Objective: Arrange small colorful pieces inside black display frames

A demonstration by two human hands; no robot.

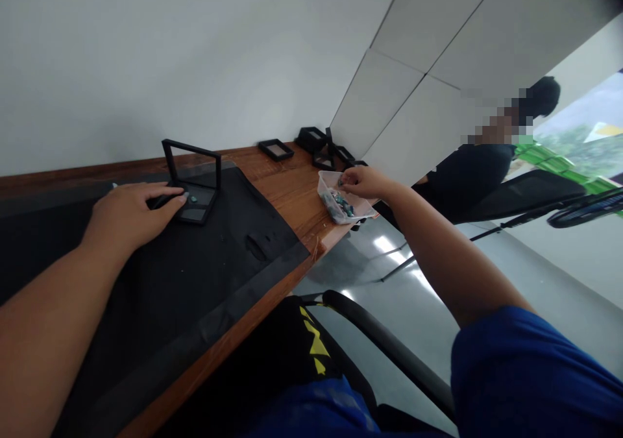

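Observation:
My left hand (134, 214) lies on the black mat (160, 282), fingers resting on the base of an open black display frame case (195, 182) whose lid stands upright. A small green piece (193, 198) lies inside the case by my fingertips. My right hand (365, 182) reaches over a clear plastic tub (343, 204) holding several small green pieces, with its fingers pinched together at the tub's rim; what they hold is too small to make out.
More black frame cases (321, 147) lie at the far end of the wooden table (292, 191). A person in black sits beyond the table's end. A chair armrest (384, 347) is by my knees. A white wall runs behind the table.

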